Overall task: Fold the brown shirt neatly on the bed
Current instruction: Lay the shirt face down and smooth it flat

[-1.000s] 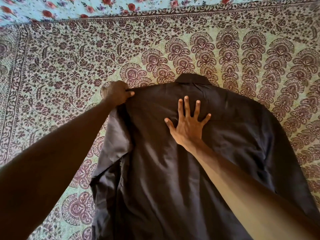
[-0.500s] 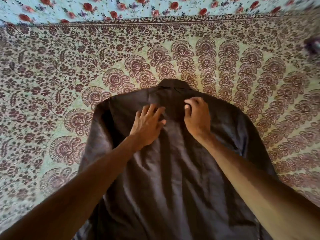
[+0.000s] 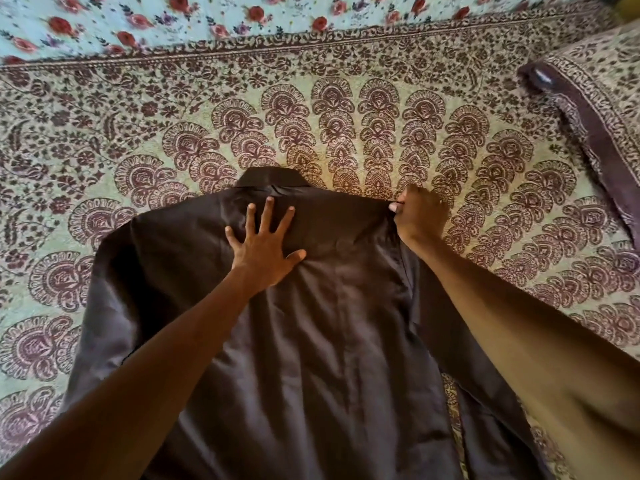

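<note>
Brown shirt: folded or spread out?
Spread out: the brown shirt lies flat on the bedspread, left sleeve out. The left hand presses its back; the right hand pinches its right shoulder.

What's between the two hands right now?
Only the brown shirt fabric, below the collar, lies between left hand and right hand, per the head view.

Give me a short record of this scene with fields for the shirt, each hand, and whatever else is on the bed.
Garment: shirt, brown, spread flat, no buttons showing
Collar: collar at the far end, pointing away from the person
Left hand: left hand lies flat with its fingers spread, pressing the upper back just below the collar
Right hand: right hand pinches the shirt's right shoulder edge
Surface: bedspread, brown print on pale green
Beyond it: floral sheet along the far edge
Far right: pillow in a matching print
Fold state: no fold finished yet
</note>
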